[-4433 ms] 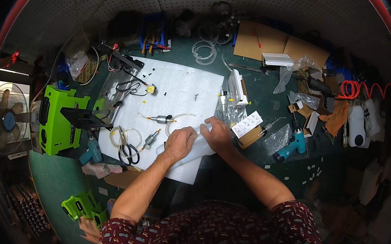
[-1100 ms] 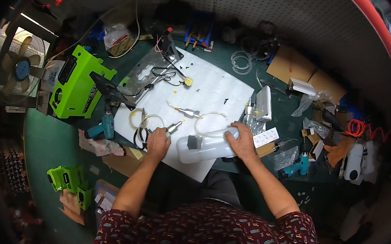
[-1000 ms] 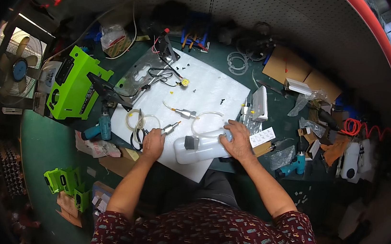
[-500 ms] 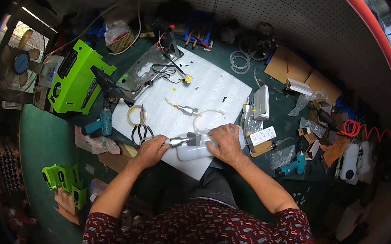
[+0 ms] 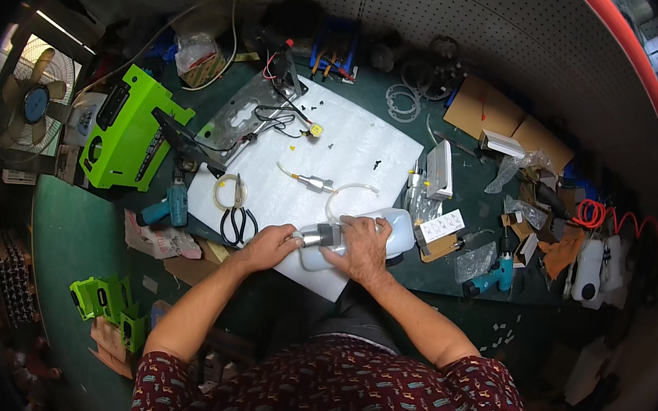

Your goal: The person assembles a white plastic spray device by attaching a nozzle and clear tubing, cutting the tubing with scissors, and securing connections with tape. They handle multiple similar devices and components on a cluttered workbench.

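Step, apparently: metal cylinder [image 5: 310, 238] to grey block [image 5: 330, 234].
My left hand [image 5: 268, 248] grips cylinder, right hand [image 5: 364, 250] clasps white tank [image 5: 399, 233]; next likely needs alignment.

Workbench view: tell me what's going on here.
A person works with two bare hands. The left hand holds a silver cylinder up to the dark grey block on a translucent tank; the right hand is on the tank. A similar cylinder with tubing lies on the white sheet, untouched.

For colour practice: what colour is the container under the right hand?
The container is milky white: head view.
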Action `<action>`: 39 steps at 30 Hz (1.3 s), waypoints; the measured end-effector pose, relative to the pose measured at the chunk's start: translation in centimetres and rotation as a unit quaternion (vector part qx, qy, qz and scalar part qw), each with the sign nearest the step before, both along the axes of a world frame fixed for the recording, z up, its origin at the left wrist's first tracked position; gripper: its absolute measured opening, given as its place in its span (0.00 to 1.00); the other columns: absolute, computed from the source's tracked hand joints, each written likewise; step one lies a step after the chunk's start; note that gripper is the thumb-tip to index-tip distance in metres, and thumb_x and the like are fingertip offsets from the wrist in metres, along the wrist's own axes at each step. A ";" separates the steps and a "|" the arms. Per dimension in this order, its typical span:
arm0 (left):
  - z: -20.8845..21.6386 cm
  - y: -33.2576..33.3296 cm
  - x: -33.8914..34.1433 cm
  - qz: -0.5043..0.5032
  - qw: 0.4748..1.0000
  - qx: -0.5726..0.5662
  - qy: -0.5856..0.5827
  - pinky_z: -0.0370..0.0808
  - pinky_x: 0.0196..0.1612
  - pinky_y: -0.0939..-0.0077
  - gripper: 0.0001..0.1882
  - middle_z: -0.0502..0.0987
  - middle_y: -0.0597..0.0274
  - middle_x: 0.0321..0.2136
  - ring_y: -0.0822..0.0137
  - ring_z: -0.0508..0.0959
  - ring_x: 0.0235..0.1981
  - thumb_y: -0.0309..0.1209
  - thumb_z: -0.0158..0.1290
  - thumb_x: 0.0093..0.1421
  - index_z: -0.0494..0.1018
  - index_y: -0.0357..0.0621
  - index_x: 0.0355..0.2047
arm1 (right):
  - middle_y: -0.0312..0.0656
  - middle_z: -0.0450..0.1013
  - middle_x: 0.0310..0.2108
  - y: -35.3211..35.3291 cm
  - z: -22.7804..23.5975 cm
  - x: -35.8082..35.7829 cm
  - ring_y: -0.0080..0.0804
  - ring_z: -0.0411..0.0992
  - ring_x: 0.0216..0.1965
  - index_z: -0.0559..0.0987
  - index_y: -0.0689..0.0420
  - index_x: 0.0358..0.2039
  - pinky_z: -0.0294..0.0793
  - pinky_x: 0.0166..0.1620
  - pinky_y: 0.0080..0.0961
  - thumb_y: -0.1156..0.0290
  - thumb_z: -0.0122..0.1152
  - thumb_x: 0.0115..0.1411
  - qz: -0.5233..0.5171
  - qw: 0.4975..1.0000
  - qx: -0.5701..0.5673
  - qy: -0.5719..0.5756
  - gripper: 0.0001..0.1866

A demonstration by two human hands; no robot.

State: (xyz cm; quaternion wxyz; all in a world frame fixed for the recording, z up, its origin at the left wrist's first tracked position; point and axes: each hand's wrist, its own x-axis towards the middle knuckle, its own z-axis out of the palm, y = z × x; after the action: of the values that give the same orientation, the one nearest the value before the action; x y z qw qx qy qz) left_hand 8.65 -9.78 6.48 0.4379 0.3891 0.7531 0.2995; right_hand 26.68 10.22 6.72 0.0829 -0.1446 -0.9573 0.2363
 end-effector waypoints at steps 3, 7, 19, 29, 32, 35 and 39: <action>0.0 0.7 -0.5 -0.048 0.997 0.008 0.058 0.74 0.38 0.49 0.14 0.78 0.41 0.30 0.38 0.79 0.34 0.38 0.55 0.69 0.72 0.36 0.37 | 0.42 0.78 0.54 -0.1 -0.5 0.0 0.40 0.71 0.54 0.83 0.62 0.47 0.53 0.65 0.55 0.48 0.77 0.49 0.002 1.000 0.004 0.012 0.34; -1.3 0.7 1.3 -0.033 0.990 0.048 0.126 0.75 0.41 0.46 0.13 0.79 0.40 0.33 0.36 0.79 0.37 0.37 0.56 0.69 0.72 0.37 0.38 | 0.44 0.77 0.54 -0.2 -0.8 0.1 0.41 0.71 0.54 0.81 0.63 0.51 0.53 0.65 0.55 0.48 0.76 0.51 -0.006 1.000 -0.006 0.024 0.36; -0.6 0.5 2.6 -0.033 0.972 0.093 0.214 0.79 0.39 0.51 0.11 0.76 0.49 0.35 0.43 0.80 0.38 0.33 0.60 0.66 0.73 0.40 0.42 | 0.45 0.76 0.53 5.6 -0.4 -0.5 0.47 0.71 0.52 0.79 0.56 0.58 0.66 0.57 0.42 0.64 0.71 0.60 0.180 0.975 -0.126 -0.028 0.26; -2.1 0.3 3.9 -0.032 0.932 0.124 0.340 0.80 0.31 0.67 0.12 0.74 0.61 0.31 0.60 0.82 0.33 0.34 0.64 0.61 0.73 0.46 0.39 | 0.50 0.78 0.39 2.5 2.2 -1.1 0.53 0.77 0.43 0.82 0.60 0.51 0.76 0.49 0.45 0.67 0.67 0.64 0.032 0.988 -0.096 -0.115 0.17; -0.8 0.6 3.4 -0.025 0.937 0.135 0.320 0.80 0.31 0.65 0.13 0.75 0.60 0.31 0.58 0.82 0.33 0.34 0.66 0.58 0.75 0.46 0.39 | 0.56 0.80 0.35 2.0 1.8 -0.9 0.60 0.79 0.40 0.82 0.61 0.49 0.80 0.43 0.50 0.68 0.65 0.65 -0.025 0.984 -0.134 -0.116 0.15; -0.8 0.1 2.7 -0.039 0.948 0.131 0.286 0.80 0.33 0.61 0.15 0.76 0.56 0.32 0.54 0.82 0.34 0.31 0.67 0.57 0.76 0.44 0.42 | 0.60 0.80 0.34 1.9 1.9 -1.3 0.61 0.80 0.39 0.82 0.63 0.47 0.79 0.44 0.50 0.69 0.65 0.64 -0.042 0.977 -0.173 -0.121 0.14; -2.5 0.2 2.8 -0.036 0.957 0.163 0.235 0.79 0.33 0.59 0.13 0.76 0.54 0.31 0.52 0.81 0.33 0.29 0.66 0.58 0.77 0.42 0.42 | 0.61 0.81 0.34 1.8 0.8 -1.6 0.57 0.81 0.38 0.83 0.68 0.48 0.79 0.42 0.43 0.73 0.64 0.63 -0.059 0.962 -0.246 -0.105 0.15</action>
State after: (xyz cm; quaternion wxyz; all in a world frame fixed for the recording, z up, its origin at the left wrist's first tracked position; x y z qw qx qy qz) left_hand 11.46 -9.62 3.96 0.1896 0.5417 0.7612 0.3018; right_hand 25.12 12.03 7.55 -0.0428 -0.2409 -0.8629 0.4422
